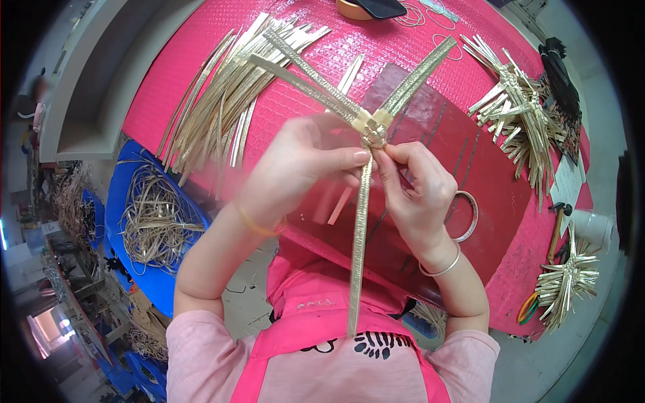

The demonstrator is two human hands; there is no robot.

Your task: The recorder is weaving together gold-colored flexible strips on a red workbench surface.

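My left hand (295,168) and my right hand (416,188) pinch a woven knot of gold strips (373,126) held above a pink table (175,87). Long glittery gold strips fan out from the knot: two up-left, one up-right, one hanging straight down toward my lap. Thumbs and forefingers of both hands meet just below the knot. A thin yellow band circles my left wrist and a silver bangle my right.
A pile of loose gold strips (222,107) lies on the table to the left. Finished woven pieces (521,114) are stacked at the right, more (564,282) at the lower right. A dark red mat (484,168), a tape roll (467,215) and a blue basket of strips (154,221) are nearby.
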